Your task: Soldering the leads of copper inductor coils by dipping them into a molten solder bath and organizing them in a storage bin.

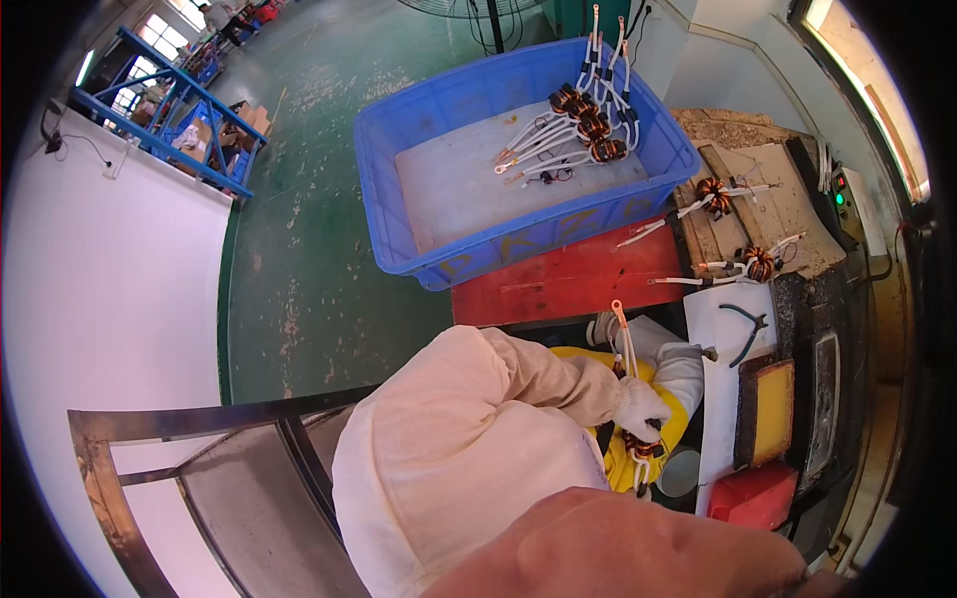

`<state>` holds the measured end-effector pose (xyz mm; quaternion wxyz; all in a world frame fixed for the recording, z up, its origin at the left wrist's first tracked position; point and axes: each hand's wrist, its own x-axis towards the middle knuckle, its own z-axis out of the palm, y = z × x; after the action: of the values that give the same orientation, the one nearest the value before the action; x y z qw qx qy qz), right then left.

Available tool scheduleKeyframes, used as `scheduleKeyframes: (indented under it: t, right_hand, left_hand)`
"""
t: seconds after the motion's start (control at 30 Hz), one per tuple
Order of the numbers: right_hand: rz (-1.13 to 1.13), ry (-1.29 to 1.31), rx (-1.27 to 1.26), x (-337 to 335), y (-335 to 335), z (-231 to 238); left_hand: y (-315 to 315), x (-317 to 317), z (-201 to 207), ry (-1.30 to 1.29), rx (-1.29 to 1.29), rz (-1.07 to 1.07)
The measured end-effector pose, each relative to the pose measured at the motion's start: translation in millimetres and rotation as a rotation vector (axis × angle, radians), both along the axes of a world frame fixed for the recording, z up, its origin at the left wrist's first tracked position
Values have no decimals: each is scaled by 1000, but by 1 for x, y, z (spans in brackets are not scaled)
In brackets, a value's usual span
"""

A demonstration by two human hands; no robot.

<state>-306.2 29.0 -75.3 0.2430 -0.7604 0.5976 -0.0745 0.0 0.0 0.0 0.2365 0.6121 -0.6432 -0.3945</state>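
Copper-wound coil sits in the worn grip of the left hand, over a yellow cloth at the person's lap. Its winding is dark and orange, rounded in shape; white sleeved leads loop out below, and a lead rising above the hand ends in a flat, ring-shaped copper lug. The glove is white and soft-looking. Its fingers are curled down and appear closed about the coil, though contact is partly hidden. The left forearm, in a loose beige sleeve, is bent and reaches toward picture right. The right hand cannot be made out; its grip cannot be told.

Beyond, a smooth blue plastic tub contains several similar coils, grouped at its right end. Two more coils lie on rough brown boards. Dark-handled pliers rest on a white sheet.
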Motion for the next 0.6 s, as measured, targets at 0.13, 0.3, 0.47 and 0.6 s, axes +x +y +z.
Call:
scheduleKeyframes:
  t: [0.13,0.3,0.47,0.6]
  right_hand:
    - [236,81,-345,49,9,111]
    - [566,-182,-748,62,11,176]
    - [561,-290,-738,84,-2,126]
    - [87,-648,-336,129,-7,117]
  left_hand:
    - [4,14,-8,116,113,-73]
    - [-11,36,4,571,44,45]
    - [-12,52,47,624,-37,106]
    - [3,59,80,534,-74,-51]
